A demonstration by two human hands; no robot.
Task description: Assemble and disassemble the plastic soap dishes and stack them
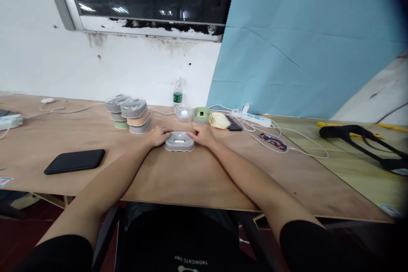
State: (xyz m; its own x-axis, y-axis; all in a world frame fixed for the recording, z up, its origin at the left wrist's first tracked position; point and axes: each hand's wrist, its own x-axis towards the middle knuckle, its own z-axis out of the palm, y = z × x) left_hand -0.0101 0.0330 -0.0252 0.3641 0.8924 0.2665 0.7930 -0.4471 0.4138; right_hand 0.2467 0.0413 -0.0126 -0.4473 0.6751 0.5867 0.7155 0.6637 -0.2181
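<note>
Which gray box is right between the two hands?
The gray box sitting alone, between the left hand and right hand. The stacked gray boxes are off to the left.

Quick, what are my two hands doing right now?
Left hand: at the grey box's left edge; grip can't be told.
Right hand: at its right edge; grip can't be told.

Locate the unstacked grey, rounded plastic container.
In the head view, just left of centre, the container sits on the wooden table between the left hand and right hand.
</note>
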